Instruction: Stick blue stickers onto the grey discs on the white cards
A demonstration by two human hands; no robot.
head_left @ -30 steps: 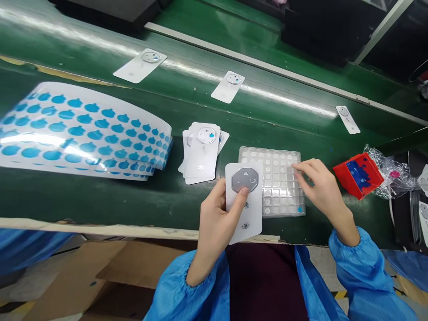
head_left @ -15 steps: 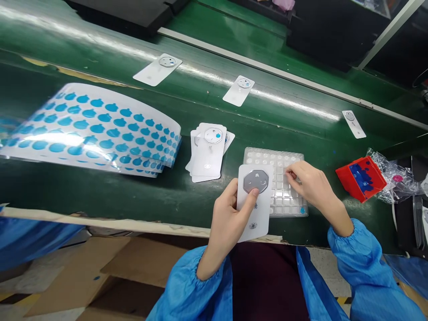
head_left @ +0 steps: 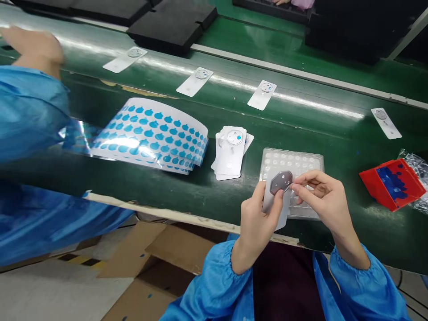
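Red tray (head_left: 371, 183) on the green belt (head_left: 347, 147) — cardboard boxes (head_left: 140, 249) below.

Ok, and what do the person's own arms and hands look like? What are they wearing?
Both arms are covered in shiny bright blue sleeves, the left sleeve and the right sleeve, each gathered at an elastic cuff near the wrist. The left hand and the right hand are bare, with no gloves.

White card (head_left: 283, 214) in the left hand (head_left: 257, 227)

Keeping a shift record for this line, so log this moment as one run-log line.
left hand: holds white card, grey plate on it | right hand: fingertips at plate edge | behind: clear blister tray
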